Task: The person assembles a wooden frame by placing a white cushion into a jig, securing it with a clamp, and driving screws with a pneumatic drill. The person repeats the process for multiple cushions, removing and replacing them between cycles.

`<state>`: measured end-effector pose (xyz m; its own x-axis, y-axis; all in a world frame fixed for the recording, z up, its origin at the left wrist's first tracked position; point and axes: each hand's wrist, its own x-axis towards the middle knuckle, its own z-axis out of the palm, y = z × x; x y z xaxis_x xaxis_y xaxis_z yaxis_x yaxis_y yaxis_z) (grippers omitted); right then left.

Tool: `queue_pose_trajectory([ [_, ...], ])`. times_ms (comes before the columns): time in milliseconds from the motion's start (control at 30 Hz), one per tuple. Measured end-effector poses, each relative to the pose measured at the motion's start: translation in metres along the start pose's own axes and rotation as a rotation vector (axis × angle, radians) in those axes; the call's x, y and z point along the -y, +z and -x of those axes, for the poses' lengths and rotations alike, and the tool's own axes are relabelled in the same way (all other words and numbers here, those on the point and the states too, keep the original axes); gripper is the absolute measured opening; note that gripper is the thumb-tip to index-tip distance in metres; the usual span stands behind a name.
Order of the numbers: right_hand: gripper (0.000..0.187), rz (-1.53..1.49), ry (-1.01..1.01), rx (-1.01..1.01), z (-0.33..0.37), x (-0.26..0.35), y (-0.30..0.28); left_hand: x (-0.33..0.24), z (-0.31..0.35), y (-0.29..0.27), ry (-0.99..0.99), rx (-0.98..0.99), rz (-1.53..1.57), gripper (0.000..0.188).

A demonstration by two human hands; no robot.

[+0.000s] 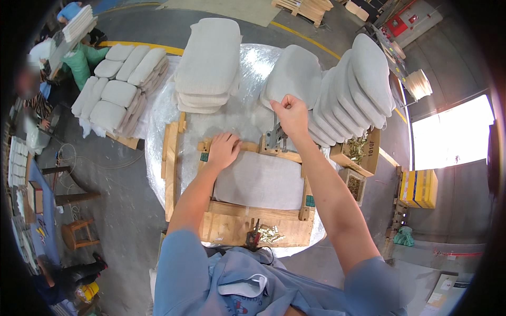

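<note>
A grey fabric-covered panel [258,181] lies inside a wooden jig [247,211] in front of me. My left hand [224,149] rests over the panel's far left corner and the jig's far rail, fingers stretched out and holding nothing. On the far side of the jig stands a metal toggle clamp [274,139]. My right hand [291,117] is closed around the upper end of the clamp's handle, which its fingers partly hide. Nearer me, brass-coloured fittings [270,234] lie in a loose pile on the board, beside a dark hand tool [254,235].
Stacked grey cushions stand beyond the jig: a pile [207,58], a single cushion [294,73] and a leaning row [369,79]. More cushions [117,92] are at far left. A cardboard box [363,152] holds brass fittings on the right. Several people work at left.
</note>
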<state>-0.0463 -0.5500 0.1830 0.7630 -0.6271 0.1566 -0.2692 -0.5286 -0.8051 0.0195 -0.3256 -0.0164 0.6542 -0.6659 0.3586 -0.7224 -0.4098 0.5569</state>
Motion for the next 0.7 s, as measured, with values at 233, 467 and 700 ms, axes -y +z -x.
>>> queue_pose_trajectory([
  [233, 0.041, -0.026, 0.016, -0.036, 0.006, -0.008, -0.001, 0.026, 0.145, -0.094, -0.264, -0.276, -0.303, 0.035],
  [467, 0.040, -0.044, 0.030, -0.044, 0.007, -0.004, -0.001, 0.041, 0.218, -0.136, -1.085, 0.111, -0.347, 0.066],
  [700, 0.037, -0.047, 0.007, -0.034, 0.001, -0.007, 0.002, 0.079, 0.244, -0.144, -1.015, 0.396, -0.124, 0.068],
])
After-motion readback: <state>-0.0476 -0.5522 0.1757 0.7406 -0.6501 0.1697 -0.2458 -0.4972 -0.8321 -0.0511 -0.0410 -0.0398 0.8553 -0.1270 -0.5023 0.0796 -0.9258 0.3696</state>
